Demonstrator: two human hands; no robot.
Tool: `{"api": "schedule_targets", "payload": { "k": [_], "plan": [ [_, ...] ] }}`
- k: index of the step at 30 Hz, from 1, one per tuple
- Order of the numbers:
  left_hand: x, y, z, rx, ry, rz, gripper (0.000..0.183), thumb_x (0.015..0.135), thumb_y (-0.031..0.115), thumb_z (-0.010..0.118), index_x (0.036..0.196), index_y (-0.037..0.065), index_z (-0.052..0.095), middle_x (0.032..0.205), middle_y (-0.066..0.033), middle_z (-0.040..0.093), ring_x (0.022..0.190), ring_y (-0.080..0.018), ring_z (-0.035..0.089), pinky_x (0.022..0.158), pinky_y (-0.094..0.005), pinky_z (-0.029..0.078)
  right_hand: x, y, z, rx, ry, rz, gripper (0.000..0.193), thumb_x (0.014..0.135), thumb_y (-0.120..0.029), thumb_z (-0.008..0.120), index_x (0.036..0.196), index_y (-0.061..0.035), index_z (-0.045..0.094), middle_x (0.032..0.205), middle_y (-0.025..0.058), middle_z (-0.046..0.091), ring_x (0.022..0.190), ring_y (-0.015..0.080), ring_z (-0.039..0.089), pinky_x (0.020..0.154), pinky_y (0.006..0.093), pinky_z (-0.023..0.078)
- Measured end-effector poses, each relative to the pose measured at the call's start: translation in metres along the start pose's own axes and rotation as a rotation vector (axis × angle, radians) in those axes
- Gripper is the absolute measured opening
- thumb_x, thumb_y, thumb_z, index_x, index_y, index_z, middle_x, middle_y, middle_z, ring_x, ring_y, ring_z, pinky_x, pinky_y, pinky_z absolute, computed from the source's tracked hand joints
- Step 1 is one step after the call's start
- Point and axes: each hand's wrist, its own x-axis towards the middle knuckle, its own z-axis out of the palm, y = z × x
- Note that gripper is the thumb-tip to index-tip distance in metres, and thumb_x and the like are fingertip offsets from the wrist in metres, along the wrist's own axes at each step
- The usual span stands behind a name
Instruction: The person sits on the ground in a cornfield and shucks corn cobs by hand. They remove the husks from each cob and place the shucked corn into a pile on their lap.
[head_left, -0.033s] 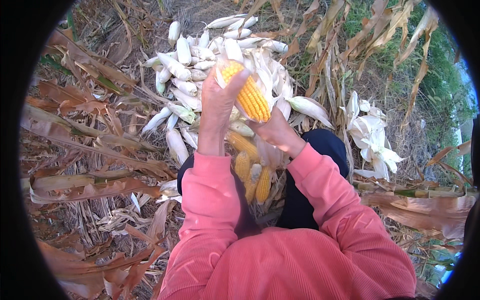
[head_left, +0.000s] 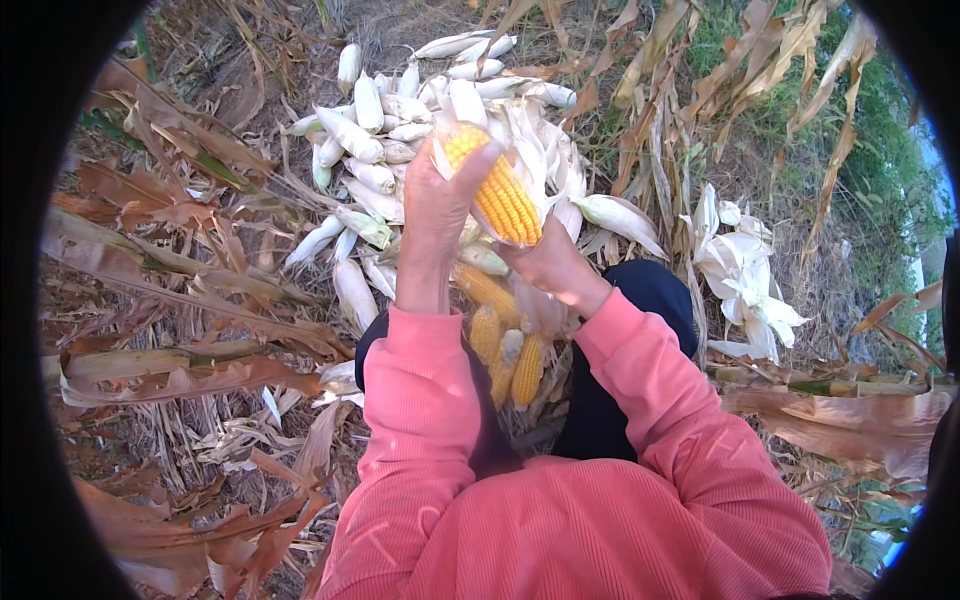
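Observation:
A yellow ear of corn (head_left: 505,203), its kernels bare, is held up in front of me at a slant. My left hand (head_left: 436,205) is closed round its upper left side, the thumb lying across the kernels. At the lower end, my right hand (head_left: 558,268) is closed against the ear, with most of its fingers hidden behind it. Pale peeled husk (head_left: 545,150) spreads behind the ear, though where it joins is hidden. Below my hands, several bare yellow ears (head_left: 527,370) lie on the ground between my legs.
Beyond my hands lies a heap of unhusked ears (head_left: 348,135) in whitish husks. One unhusked ear (head_left: 620,220) rests by my right knee (head_left: 655,295). Discarded husks (head_left: 745,275) lie farther right. Dry brown corn leaves (head_left: 180,265) reach in from the left, and dry stalks (head_left: 655,120) stand right.

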Motion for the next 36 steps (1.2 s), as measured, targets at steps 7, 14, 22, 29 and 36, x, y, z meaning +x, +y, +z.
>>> {"api": "schedule_targets", "payload": {
  "k": [7, 14, 22, 29, 36],
  "plan": [
    [-0.005, 0.004, 0.008, 0.061, -0.074, 0.033, 0.034, 0.078, 0.013, 0.074, 0.103, 0.001, 0.055, 0.089, -0.0039, 0.062, 0.078, -0.0096, 0.06, 0.071, -0.0236, 0.05, -0.003, -0.005, -0.006, -0.113, 0.017, 0.015, 0.036, 0.081, -0.018, 0.065, 0.112, -0.0012, 0.058, 0.099, 0.0186, 0.066, 0.095, 0.0303, 0.064, 0.08, 0.0359, 0.048],
    [-0.026, -0.008, 0.036, 0.645, -0.326, 0.47, 0.045, 0.067, 0.016, 0.08, 0.105, 0.004, 0.057, 0.093, -0.0088, 0.062, 0.08, -0.0187, 0.061, 0.073, -0.0307, 0.049, -0.002, -0.002, -0.008, 0.24, -0.079, -0.41, 0.046, 0.088, -0.012, 0.061, 0.129, -0.0029, 0.042, 0.124, 0.0087, 0.052, 0.114, 0.0194, 0.051, 0.095, 0.0292, 0.041],
    [-0.023, -0.007, 0.041, 0.669, -0.176, 0.508, 0.051, 0.067, 0.019, 0.081, 0.109, 0.004, 0.057, 0.098, -0.0077, 0.062, 0.089, -0.0184, 0.06, 0.078, -0.0315, 0.048, 0.01, -0.006, -0.001, 0.056, -0.03, -0.452, 0.05, 0.089, -0.014, 0.06, 0.133, -0.0034, 0.038, 0.128, 0.0079, 0.049, 0.117, 0.0192, 0.049, 0.097, 0.0296, 0.04],
    [0.0, 0.01, -0.025, -0.558, 0.322, -0.031, 0.045, 0.084, 0.033, 0.069, 0.115, 0.004, 0.053, 0.103, -0.0095, 0.06, 0.092, -0.0178, 0.06, 0.077, -0.0304, 0.051, -0.004, -0.048, 0.007, 0.142, -0.198, -0.026, 0.039, 0.085, -0.007, 0.061, 0.122, 0.002, 0.054, 0.115, 0.0093, 0.061, 0.105, 0.0164, 0.056, 0.092, 0.0295, 0.042],
    [0.009, -0.004, -0.039, -0.821, 0.472, -0.138, 0.044, 0.091, 0.039, 0.055, 0.118, 0.005, 0.05, 0.111, -0.011, 0.058, 0.107, -0.0261, 0.054, 0.095, -0.0452, 0.042, -0.002, -0.057, -0.01, 0.502, -0.168, 0.039, 0.059, 0.083, -0.012, 0.065, 0.134, 0.0022, 0.039, 0.126, 0.01, 0.052, 0.114, 0.0179, 0.05, 0.098, 0.0311, 0.038]
  ]
}}
